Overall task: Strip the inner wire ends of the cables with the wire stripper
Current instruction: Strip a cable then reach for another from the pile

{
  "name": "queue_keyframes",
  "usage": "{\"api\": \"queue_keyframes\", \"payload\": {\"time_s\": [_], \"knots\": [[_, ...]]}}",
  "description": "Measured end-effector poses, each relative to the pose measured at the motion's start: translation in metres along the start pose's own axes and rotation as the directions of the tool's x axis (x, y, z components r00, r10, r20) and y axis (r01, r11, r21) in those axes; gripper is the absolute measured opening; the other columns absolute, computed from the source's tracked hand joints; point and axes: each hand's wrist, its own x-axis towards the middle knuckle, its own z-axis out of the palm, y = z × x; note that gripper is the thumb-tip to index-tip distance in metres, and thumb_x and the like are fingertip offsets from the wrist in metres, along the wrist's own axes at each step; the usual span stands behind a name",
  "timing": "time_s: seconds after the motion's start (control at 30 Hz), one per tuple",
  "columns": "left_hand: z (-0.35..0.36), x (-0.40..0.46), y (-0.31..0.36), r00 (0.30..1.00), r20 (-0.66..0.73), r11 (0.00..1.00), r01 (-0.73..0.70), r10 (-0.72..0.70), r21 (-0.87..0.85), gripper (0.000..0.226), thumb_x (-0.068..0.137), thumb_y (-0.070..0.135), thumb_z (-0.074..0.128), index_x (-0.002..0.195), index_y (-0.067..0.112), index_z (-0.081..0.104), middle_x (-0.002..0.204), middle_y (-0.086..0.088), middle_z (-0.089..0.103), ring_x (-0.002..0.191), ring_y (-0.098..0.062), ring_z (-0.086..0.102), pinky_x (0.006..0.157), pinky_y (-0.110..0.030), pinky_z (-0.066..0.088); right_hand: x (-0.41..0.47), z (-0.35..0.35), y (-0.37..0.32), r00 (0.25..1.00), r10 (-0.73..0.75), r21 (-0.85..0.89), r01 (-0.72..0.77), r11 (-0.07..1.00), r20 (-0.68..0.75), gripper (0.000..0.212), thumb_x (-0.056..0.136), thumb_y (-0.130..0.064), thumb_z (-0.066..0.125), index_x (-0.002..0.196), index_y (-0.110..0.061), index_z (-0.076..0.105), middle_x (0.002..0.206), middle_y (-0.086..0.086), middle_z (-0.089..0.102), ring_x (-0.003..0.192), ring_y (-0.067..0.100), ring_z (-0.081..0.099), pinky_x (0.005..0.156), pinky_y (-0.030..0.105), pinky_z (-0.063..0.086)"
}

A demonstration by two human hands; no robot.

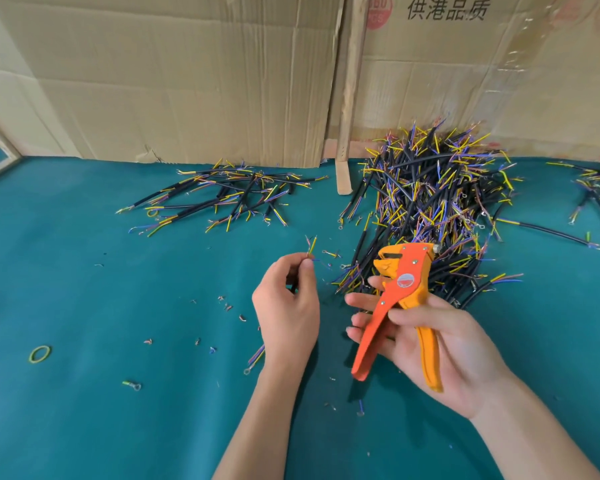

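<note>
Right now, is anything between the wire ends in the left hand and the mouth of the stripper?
Nothing visible. The left hand pinches the cable, and only open air over the table separates it from the wire stripper in the right hand.

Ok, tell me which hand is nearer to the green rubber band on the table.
Left. The left hand is to the right of the green rubber band, across bare cloth; the right hand, holding the wire stripper, is farther right.

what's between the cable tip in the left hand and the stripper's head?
In the head view, the cable pinched by the left hand and the wire stripper in the right hand are apart; between them lies green tabletop with loose wire bits.
</note>
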Motion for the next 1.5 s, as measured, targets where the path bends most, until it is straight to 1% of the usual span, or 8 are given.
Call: {"api": "queue_keyframes", "payload": {"time_s": [0.13,0.37,0.63,0.83,1.07,1.23,1.37,1.5], "knots": [[-0.003,0.003,0.001,0.998,0.000,0.995,0.068,-0.068,-0.069,0.020,0.098,0.017,0.060,0.083,0.023,0.070,0.068,0.015,0.065,0.061,-0.002,0.054,0.061,-0.014,0.042,-0.003,0.007,0.006,0.994,0.101,-0.053,-0.099,0.994,0.042,0.050,0.086,0.002,0.059,0.134,-0.007,0.062,0.127,0.037,0.062,0.114,0.055,0.062,0.096,0.062,0.052],[-0.001,-0.004,0.007,1.000,0.001,1.000,-0.019,0.019,-0.002,0.019,0.096,0.021,0.058,0.080,0.016,0.068,0.066,0.006,0.064,0.062,-0.004,0.054,0.060,-0.009,0.038,0.002,0.027,0.034,0.987,0.133,-0.096,-0.142,0.985,-0.091,0.044,0.086,-0.013,0.068,0.128,-0.004,0.062,0.090,0.028,0.064,0.072,0.037,0.065,0.072,0.053,0.058],[0.001,-0.005,0.006,0.999,0.004,0.999,-0.052,0.052,-0.011,0.017,0.093,0.018,0.061,0.079,0.014,0.069,0.065,0.007,0.063,0.063,-0.006,0.056,0.062,-0.011,0.041,0.002,0.022,0.035,0.996,0.083,-0.156,-0.084,0.984,-0.014,0.046,0.076,-0.002,0.075,0.120,0.002,0.062,0.083,0.024,0.060,0.070,0.034,0.061,0.068,0.047,0.057],[0.001,-0.006,0.007,0.997,0.015,0.997,-0.070,0.070,-0.018,0.016,0.091,0.019,0.060,0.076,0.015,0.067,0.063,0.009,0.061,0.062,-0.006,0.055,0.063,-0.011,0.041,0.003,0.025,0.035,0.996,0.093,-0.182,-0.092,0.979,-0.004,0.014,0.078,-0.008,0.078,0.087,-0.005,0.067,0.072,0.017,0.050,0.058,0.029,0.051,0.056,0.041,0.051],[0.000,-0.008,0.005,0.992,0.078,0.995,-0.099,0.098,0.006,0.013,0.092,0.019,0.065,0.082,0.016,0.071,0.068,0.010,0.066,0.066,-0.009,0.060,0.065,-0.014,0.044,0.002,0.025,0.033,0.987,0.008,-0.235,-0.046,0.971,-0.161,0.047,0.080,-0.036,0.078,0.055,-0.018,0.042,0.051,0.003,0.026,0.037,0.015,0.025,0.036,0.024,0.028],[0.000,-0.006,0.003,0.994,0.089,0.997,-0.071,0.069,0.029,0.013,0.092,0.006,0.066,0.088,0.015,0.075,0.076,0.009,0.071,0.071,-0.006,0.063,0.068,-0.010,0.044,0.001,0.023,0.031,0.999,-0.026,-0.066,0.024,0.998,-0.038,0.018,0.073,-0.011,0.080,0.077,-0.012,0.063,0.067,0.011,0.053,0.053,0.024,0.052,0.053,0.036,0.052],[-0.002,-0.004,0.003,0.994,0.110,0.999,-0.005,-0.001,0.053,0.029,0.088,-0.004,0.056,0.097,0.016,0.076,0.083,0.010,0.072,0.077,0.000,0.064,0.069,-0.005,0.042,0.001,0.015,0.022,0.998,-0.061,-0.006,0.061,0.998,-0.031,0.026,0.070,0.001,0.074,0.093,-0.006,0.065,0.089,0.024,0.066,0.072,0.031,0.064,0.072,0.043,0.059],[-0.004,0.001,0.007,0.974,0.199,0.993,0.112,-0.105,-0.025,0.034,0.090,-0.004,0.056,0.100,0.023,0.074,0.086,0.008,0.073,0.069,-0.013,0.069,0.069,-0.024,0.057,-0.004,0.015,0.018,0.999,-0.003,-0.027,0.005,1.000,0.055,0.044,0.058,-0.003,0.090,0.095,-0.003,0.067,0.095,0.031,0.066,0.073,0.036,0.064,0.073,0.046,0.059]]}}
